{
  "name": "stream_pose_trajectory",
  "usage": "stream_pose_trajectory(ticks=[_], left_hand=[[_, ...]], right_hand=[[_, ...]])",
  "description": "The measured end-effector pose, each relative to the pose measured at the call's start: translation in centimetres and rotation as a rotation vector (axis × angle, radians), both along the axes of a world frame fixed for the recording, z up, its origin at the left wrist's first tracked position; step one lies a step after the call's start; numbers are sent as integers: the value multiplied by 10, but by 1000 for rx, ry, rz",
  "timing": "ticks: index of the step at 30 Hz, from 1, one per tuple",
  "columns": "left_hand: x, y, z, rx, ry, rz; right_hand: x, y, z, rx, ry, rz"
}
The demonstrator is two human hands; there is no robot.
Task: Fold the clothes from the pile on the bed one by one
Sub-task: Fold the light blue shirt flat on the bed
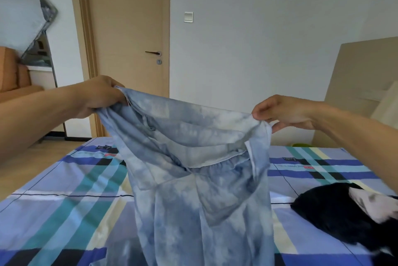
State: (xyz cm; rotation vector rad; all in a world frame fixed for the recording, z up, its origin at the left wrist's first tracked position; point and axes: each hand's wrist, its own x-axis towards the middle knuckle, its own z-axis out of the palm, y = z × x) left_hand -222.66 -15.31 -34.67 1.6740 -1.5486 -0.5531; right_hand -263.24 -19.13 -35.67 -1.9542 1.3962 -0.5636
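Note:
A blue and white tie-dye garment (193,190) with an elastic waistband hangs in the air over the bed, its lower part running out of the bottom of the view. My left hand (101,95) grips its upper left edge in a bunch. My right hand (284,112) pinches the upper right edge between thumb and fingers. The cloth sags between the two hands. A black garment with a white patch (344,216) lies on the bed at the right.
The bed (64,196) carries a blue, teal and cream plaid sheet. Behind it stand a closed wooden door (129,28), a white wall with a switch (188,17), and a beige board (361,76) leaning at the right.

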Motion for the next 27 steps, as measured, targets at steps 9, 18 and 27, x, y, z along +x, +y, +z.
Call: stream_pose_trajectory(ticks=[9,18,27], left_hand=[[-12,5,-2,198,197,-304],[-12,20,34,-102,52,-25],[-15,37,44,-105,-914,129]], right_hand=[[0,-3,-35,-45,-544,-322],[-11,26,-13,-396,436,-22],[-55,43,-2,-199,200,-386]])
